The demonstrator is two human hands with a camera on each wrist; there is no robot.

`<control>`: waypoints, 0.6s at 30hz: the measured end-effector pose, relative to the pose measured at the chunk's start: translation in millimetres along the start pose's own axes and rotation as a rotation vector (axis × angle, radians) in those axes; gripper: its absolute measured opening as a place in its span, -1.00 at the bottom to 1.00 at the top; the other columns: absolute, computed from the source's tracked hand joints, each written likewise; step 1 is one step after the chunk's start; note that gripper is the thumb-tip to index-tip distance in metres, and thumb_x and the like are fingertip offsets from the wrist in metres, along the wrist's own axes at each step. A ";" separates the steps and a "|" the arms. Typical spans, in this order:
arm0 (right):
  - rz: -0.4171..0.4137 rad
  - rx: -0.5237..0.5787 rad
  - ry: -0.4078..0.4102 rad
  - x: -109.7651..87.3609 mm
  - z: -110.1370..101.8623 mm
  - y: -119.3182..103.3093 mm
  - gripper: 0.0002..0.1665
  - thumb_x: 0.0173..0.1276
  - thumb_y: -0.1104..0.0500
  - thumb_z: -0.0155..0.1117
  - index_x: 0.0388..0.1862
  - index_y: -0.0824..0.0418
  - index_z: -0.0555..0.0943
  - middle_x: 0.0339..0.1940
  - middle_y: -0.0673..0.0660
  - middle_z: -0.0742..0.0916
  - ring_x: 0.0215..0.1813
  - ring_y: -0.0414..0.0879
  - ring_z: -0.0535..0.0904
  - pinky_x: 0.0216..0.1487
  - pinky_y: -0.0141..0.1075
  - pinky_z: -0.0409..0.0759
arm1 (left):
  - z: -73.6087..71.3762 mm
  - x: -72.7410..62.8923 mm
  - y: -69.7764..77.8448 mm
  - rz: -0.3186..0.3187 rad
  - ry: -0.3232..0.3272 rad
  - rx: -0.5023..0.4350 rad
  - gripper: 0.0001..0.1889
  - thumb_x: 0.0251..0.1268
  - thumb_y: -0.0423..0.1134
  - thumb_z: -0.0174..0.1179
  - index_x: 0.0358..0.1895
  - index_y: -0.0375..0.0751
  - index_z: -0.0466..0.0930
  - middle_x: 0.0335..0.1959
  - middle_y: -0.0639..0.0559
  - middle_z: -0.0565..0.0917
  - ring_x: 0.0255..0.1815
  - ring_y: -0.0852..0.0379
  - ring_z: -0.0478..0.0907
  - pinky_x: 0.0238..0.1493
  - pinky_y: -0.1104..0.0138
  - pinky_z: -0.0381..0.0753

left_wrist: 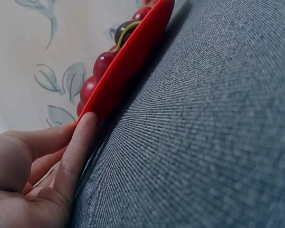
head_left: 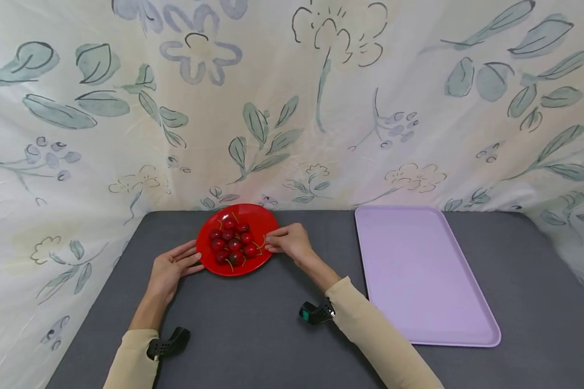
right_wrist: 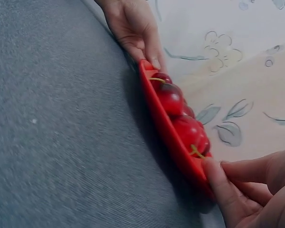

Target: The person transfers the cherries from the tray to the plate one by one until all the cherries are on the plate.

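Observation:
A red plate (head_left: 267,219) heaped with dark red cherries (head_left: 234,245) sits at the back of the grey table. My left hand (head_left: 169,268) grips the plate's left rim; in the left wrist view its thumb (left_wrist: 80,142) presses the rim's near edge. From the right, my right hand (head_left: 292,242) reaches over the opposite rim. Its thumb and forefinger come together at a green cherry stem (right_wrist: 195,151), pinching it just inside the rim. The right thumb (right_wrist: 218,178) partly hides the fingertips behind it in the right wrist view.
To the right lies a lilac rectangular tray (head_left: 418,275) with a low raised rim. A pale floral cloth (head_left: 272,108) hangs behind the grey tabletop (head_left: 243,329). My right forearm passes close to the tray's left edge.

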State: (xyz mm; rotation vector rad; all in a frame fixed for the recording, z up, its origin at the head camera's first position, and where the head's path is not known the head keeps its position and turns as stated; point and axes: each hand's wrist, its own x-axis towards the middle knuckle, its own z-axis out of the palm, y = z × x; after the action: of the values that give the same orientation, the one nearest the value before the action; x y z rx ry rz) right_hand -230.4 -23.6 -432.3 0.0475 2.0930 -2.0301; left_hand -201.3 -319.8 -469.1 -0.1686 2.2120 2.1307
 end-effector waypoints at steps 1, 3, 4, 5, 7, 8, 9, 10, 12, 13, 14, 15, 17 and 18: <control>-0.014 -0.012 0.006 -0.8 -1.9 -2.3 -0.79 0.30 0.38 0.33 -0.15 0.53 0.69 -0.29 0.34 0.76 -0.36 0.01 0.76 -0.21 -0.21 0.74 | -0.3 0.6 0.3 -0.003 0.001 0.001 -0.39 0.37 -0.33 0.23 0.42 -0.44 0.26 -0.02 0.10 0.64 -0.14 0.26 0.70 -0.12 0.28 0.71; -0.042 -0.041 0.015 -3.3 -7.1 -7.7 -0.79 0.30 0.37 0.34 -0.15 0.51 0.69 -0.30 0.32 0.76 -0.36 0.02 0.75 -0.19 -0.15 0.74 | -0.9 0.9 0.8 -0.010 -0.001 0.010 -0.39 0.38 -0.33 0.21 0.42 -0.43 0.25 0.01 0.06 0.64 -0.14 0.27 0.69 -0.11 0.28 0.71; -0.055 -0.059 0.015 -4.7 -10.5 -10.7 -0.79 0.30 0.36 0.34 -0.14 0.51 0.70 -0.30 0.32 0.76 -0.34 0.05 0.75 -0.16 -0.12 0.74 | -1.2 0.7 1.3 -0.017 0.002 0.009 -0.40 0.38 -0.33 0.21 0.43 -0.42 0.25 0.03 0.04 0.63 -0.13 0.27 0.69 -0.11 0.28 0.71; -0.071 -0.083 0.013 -6.5 -14.7 -14.3 -0.78 0.31 0.35 0.34 -0.14 0.49 0.70 -0.30 0.31 0.76 -0.32 0.07 0.75 -0.15 -0.09 0.73 | -1.4 0.3 1.9 -0.024 0.005 0.012 -0.40 0.39 -0.33 0.20 0.43 -0.41 0.26 0.05 0.02 0.62 -0.13 0.28 0.69 -0.10 0.28 0.71; -0.097 -0.152 0.006 -10.9 -25.8 -22.3 -0.76 0.32 0.31 0.34 -0.10 0.46 0.70 -0.27 0.29 0.77 -0.27 0.12 0.74 -0.13 -0.08 0.73 | -2.0 -1.2 2.8 -0.030 0.003 0.024 -0.40 0.41 -0.32 0.18 0.44 -0.40 0.24 0.08 0.00 0.60 -0.13 0.30 0.68 -0.09 0.29 0.71; -0.113 -0.198 0.003 -13.3 -32.7 -26.9 -0.75 0.34 0.28 0.34 -0.09 0.44 0.71 -0.26 0.28 0.77 -0.24 0.14 0.74 -0.13 -0.09 0.74 | -2.5 -2.1 3.3 -0.033 0.007 0.017 -0.39 0.41 -0.32 0.18 0.44 -0.40 0.23 0.07 0.01 0.60 -0.13 0.30 0.68 -0.09 0.30 0.71; -0.132 -0.250 -0.002 -15.9 -40.5 -31.9 -0.74 0.35 0.26 0.33 -0.07 0.42 0.71 -0.24 0.28 0.77 -0.22 0.15 0.73 -0.13 -0.11 0.74 | -3.1 -3.1 3.8 -0.028 0.011 0.012 -0.39 0.41 -0.31 0.17 0.45 -0.40 0.21 0.06 0.03 0.61 -0.12 0.31 0.67 -0.08 0.31 0.71; -0.153 -0.309 -0.007 -18.1 -49.4 -36.8 -0.72 0.37 0.23 0.32 -0.05 0.41 0.71 -0.22 0.28 0.77 -0.20 0.16 0.73 -0.14 -0.14 0.75 | -3.5 -4.5 4.4 -0.021 0.017 0.005 -0.38 0.42 -0.29 0.17 0.46 -0.39 0.19 0.04 0.07 0.62 -0.12 0.32 0.67 -0.08 0.32 0.70; -0.201 -0.442 -0.008 -24.4 -70.2 -45.6 -0.69 0.40 0.17 0.29 -0.02 0.38 0.70 -0.21 0.27 0.77 -0.20 0.14 0.73 -0.18 -0.20 0.75 | -4.9 -6.4 4.9 0.000 0.017 -0.010 -0.35 0.45 -0.25 0.14 0.49 -0.37 0.13 0.01 0.14 0.64 -0.10 0.32 0.67 -0.06 0.34 0.69; -0.223 -0.512 0.000 -27.7 -82.0 -48.7 -0.67 0.42 0.14 0.28 -0.01 0.37 0.70 -0.22 0.26 0.77 -0.21 0.12 0.73 -0.21 -0.22 0.75 | -5.6 -7.2 5.0 0.013 0.019 -0.024 -0.33 0.46 -0.22 0.13 0.51 -0.36 0.09 0.02 0.15 0.64 -0.09 0.32 0.67 -0.04 0.35 0.68; -0.243 -0.585 0.008 -31.5 -94.1 -51.3 -0.65 0.43 0.10 0.26 0.00 0.35 0.70 -0.21 0.25 0.77 -0.22 0.11 0.73 -0.24 -0.23 0.74 | -6.4 -8.3 5.4 0.027 0.026 -0.034 -0.31 0.47 -0.20 0.11 0.52 -0.35 0.05 0.05 0.12 0.65 -0.07 0.32 0.66 -0.02 0.35 0.67; -0.260 -0.651 0.015 -35.2 -106.5 -52.9 -0.62 0.44 0.08 0.24 0.02 0.35 0.69 -0.19 0.25 0.77 -0.22 0.09 0.73 -0.25 -0.22 0.72 | -7.3 -9.4 5.9 0.044 0.034 -0.018 -0.31 0.49 -0.17 0.08 0.53 -0.35 0.02 0.11 0.07 0.63 -0.06 0.34 0.66 -0.01 0.37 0.66; -0.276 -0.759 0.033 -42.8 -131.9 -52.5 -0.59 0.46 0.04 0.22 0.05 0.34 0.68 -0.13 0.25 0.76 -0.16 0.10 0.71 -0.25 -0.18 0.70 | -9.3 -11.6 7.8 0.077 0.062 0.041 -0.30 0.52 -0.12 0.03 0.54 -0.35 -0.03 0.22 -0.13 0.57 -0.03 0.38 0.64 0.01 0.43 0.63; -0.272 -0.802 0.038 -46.2 -144.4 -51.3 -0.58 0.46 0.02 0.21 0.06 0.32 0.68 -0.09 0.25 0.75 -0.12 0.12 0.71 -0.23 -0.15 0.69 | -10.4 -12.7 9.3 0.094 0.079 0.086 -0.31 0.53 -0.10 0.00 0.54 -0.36 -0.04 0.26 -0.22 0.52 -0.01 0.39 0.62 0.02 0.47 0.61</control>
State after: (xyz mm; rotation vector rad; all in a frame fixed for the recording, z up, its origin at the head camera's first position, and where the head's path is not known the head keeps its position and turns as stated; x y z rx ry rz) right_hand -214.5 123.3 -370.9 -0.3460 2.8932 -1.1518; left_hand -189.6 -329.3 -457.9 -0.1490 2.3966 2.1048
